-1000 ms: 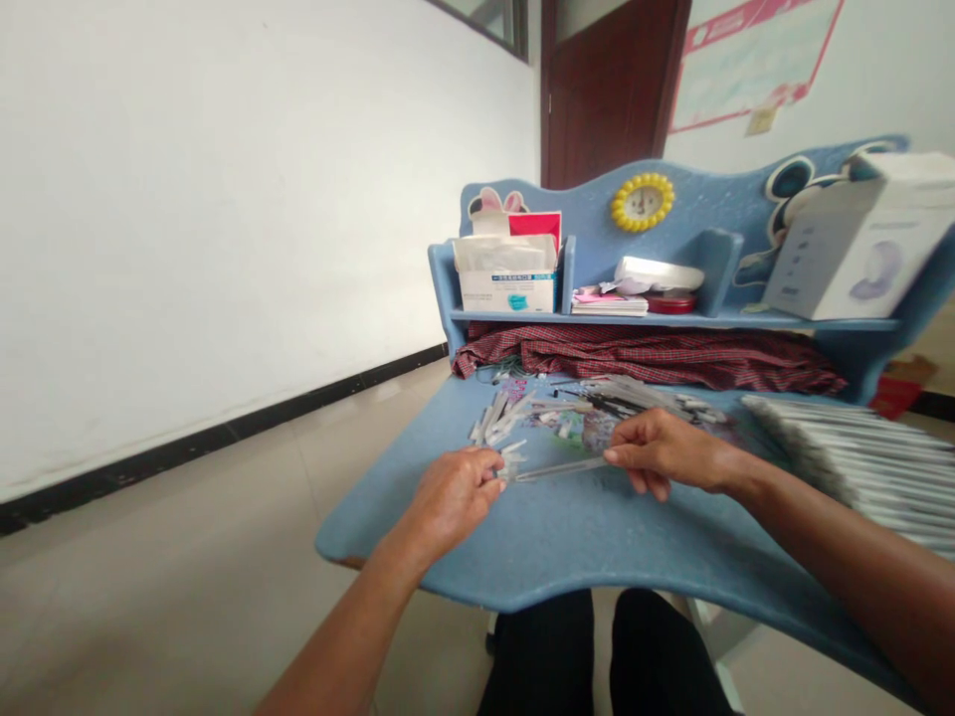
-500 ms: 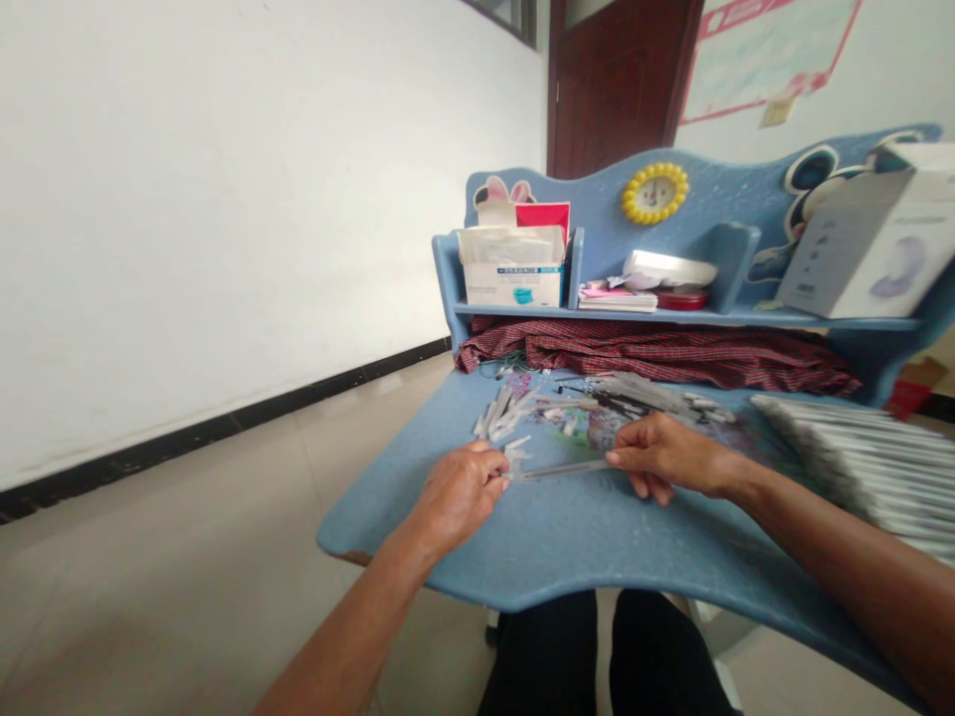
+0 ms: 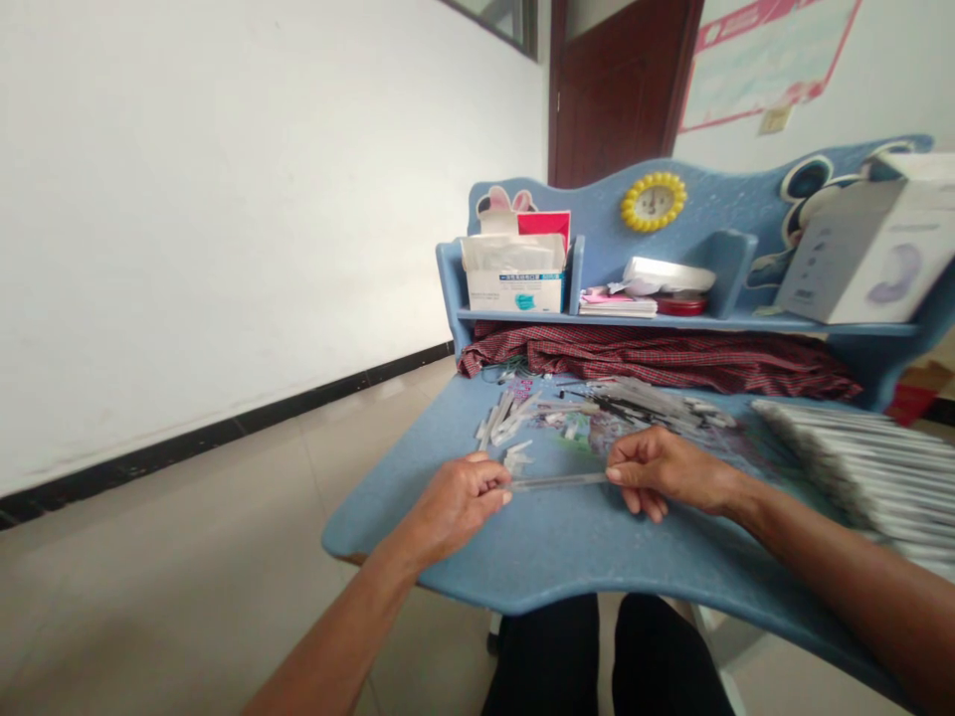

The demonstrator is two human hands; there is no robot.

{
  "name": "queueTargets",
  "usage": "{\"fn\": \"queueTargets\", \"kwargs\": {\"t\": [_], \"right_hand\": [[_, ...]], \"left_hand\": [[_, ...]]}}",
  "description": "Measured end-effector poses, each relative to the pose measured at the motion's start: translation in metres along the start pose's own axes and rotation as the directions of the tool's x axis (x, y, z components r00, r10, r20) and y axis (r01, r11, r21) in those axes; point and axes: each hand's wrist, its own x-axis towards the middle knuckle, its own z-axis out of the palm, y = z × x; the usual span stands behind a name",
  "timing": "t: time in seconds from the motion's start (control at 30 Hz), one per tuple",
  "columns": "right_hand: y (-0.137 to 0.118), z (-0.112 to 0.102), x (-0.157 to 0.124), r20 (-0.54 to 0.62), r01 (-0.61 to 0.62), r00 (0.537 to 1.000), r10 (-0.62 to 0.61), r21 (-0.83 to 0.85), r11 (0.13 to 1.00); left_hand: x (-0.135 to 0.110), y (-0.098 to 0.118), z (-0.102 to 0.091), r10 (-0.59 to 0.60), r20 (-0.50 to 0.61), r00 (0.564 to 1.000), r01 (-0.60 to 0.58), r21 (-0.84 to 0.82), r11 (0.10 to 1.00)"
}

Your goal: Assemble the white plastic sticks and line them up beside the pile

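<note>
A thin clear pen tube [image 3: 559,482] stretches just above the blue desk [image 3: 582,547] between my two hands. My left hand [image 3: 455,502] is closed in a pinch on its left end. My right hand [image 3: 664,469] pinches its right end between thumb and forefinger, the other fingers curled under. Just beyond the tube lie several small white caps [image 3: 505,418] and a heap of pen parts [image 3: 642,398].
A stack of grey-white pens [image 3: 872,462] fills the desk's right side. Red checked cloth [image 3: 657,353] lies under the shelf. On the shelf stand a mask box [image 3: 513,278], booklets with a red tin [image 3: 634,298] and a white carton [image 3: 872,254]. Floor drops off left.
Both hands have kept their hold on the tube; its left end has come down slightly so it now lies more level. The view has drifted a little.
</note>
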Motion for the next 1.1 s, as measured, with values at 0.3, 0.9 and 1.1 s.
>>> {"fn": "queueTargets", "kwargs": {"t": [0.3,0.9,1.1], "right_hand": [[-0.010,0.013,-0.004,-0.009,0.077,0.997,-0.077,0.051,0.996],[-0.003,0.046,-0.002,-0.061,0.227,0.962,-0.265,-0.352,0.908],[0.002,0.051,0.002,-0.086,0.256,0.944,-0.319,-0.423,0.869]], "left_hand": [[-0.009,0.002,-0.011,-0.273,0.026,0.962,0.225,-0.647,0.729],[-0.007,0.001,0.010,-0.357,0.082,0.931,0.265,-0.824,0.500],[-0.007,0.004,0.011,-0.383,0.063,0.921,0.275,-0.803,0.528]]}}
